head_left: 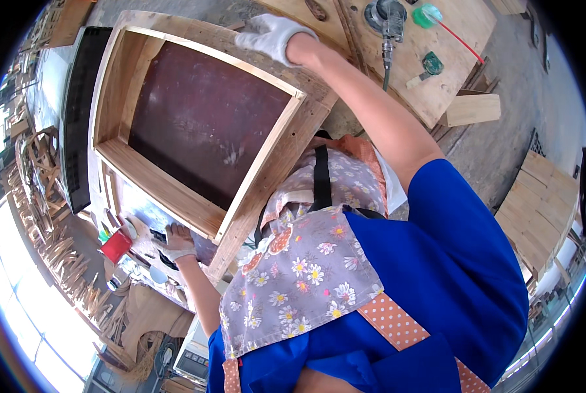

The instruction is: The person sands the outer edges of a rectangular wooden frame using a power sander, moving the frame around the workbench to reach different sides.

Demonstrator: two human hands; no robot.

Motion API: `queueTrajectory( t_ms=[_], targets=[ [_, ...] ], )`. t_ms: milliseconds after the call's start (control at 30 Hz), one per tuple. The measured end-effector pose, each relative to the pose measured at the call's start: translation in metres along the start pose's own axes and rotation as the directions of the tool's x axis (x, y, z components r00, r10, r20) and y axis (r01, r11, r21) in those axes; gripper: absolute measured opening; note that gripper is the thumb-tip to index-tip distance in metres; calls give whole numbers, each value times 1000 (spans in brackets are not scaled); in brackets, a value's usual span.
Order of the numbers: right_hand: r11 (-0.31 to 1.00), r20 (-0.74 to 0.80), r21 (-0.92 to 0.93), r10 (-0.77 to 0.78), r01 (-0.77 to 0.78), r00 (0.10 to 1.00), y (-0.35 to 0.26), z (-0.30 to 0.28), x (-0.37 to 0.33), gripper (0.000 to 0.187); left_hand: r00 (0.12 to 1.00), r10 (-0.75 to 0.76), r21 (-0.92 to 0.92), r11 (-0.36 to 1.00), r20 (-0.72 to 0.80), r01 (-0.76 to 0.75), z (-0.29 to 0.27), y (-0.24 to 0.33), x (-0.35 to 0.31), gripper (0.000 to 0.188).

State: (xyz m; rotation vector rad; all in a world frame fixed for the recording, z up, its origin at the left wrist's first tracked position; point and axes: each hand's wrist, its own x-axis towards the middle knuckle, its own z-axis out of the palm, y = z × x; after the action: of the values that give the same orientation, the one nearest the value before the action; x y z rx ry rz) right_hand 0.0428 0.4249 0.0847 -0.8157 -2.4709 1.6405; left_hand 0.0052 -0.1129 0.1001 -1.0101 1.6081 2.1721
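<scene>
A shallow open wooden box (257, 62), drawer-like, with pale sides, lies on a wooden-edged bench (316, 108). A dark reddish-brown panel (201, 118) shows inside it. Past the box's far right corner is my right hand (273, 39) in a white glove, fingers stretched out and slightly blurred, over the bench's far edge. My left hand (177, 243), in a glove that leaves the fingertips bare, reaches to the left side below the box. Its fingers are apart beside a small black object (158, 236); I cannot tell whether they touch it.
Near my left hand are a red container (116, 247) and other small items. Beyond my right arm, a plywood table (460, 26) holds a power sander (388, 19) with a hose, a green bottle (427, 16) with a red tube, and a brush (419, 79). Wood scraps (60, 262) are piled left.
</scene>
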Motion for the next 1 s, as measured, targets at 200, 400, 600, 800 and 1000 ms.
queueTrajectory(
  t_ms=[200, 400, 600, 800, 1000],
  targets=[
    [992, -8, 22, 123, -122, 992, -2, -1, 1, 81, 973, 80, 140, 984, 218, -113, 51, -49, -9, 69],
    [1000, 58, -9, 7, -6, 998, 6, 5, -8, 81, 979, 52, 138, 987, 197, -80, 55, -48, -9, 66],
    [984, -66, 176, -8, 20, 998, 47, -9, -23, 72, 985, -104, 227, 971, 137, 71, 63, -39, -21, 52],
    [969, 263, 244, -97, 31, 960, 68, -20, -69, 66, 999, -39, 317, 948, 19, 31, 58, -38, -15, 50],
    [998, 239, 51, -32, 21, 970, 37, 11, -55, 72, 1000, -5, 329, 944, 21, -3, 46, -35, 7, 50]
  ],
)
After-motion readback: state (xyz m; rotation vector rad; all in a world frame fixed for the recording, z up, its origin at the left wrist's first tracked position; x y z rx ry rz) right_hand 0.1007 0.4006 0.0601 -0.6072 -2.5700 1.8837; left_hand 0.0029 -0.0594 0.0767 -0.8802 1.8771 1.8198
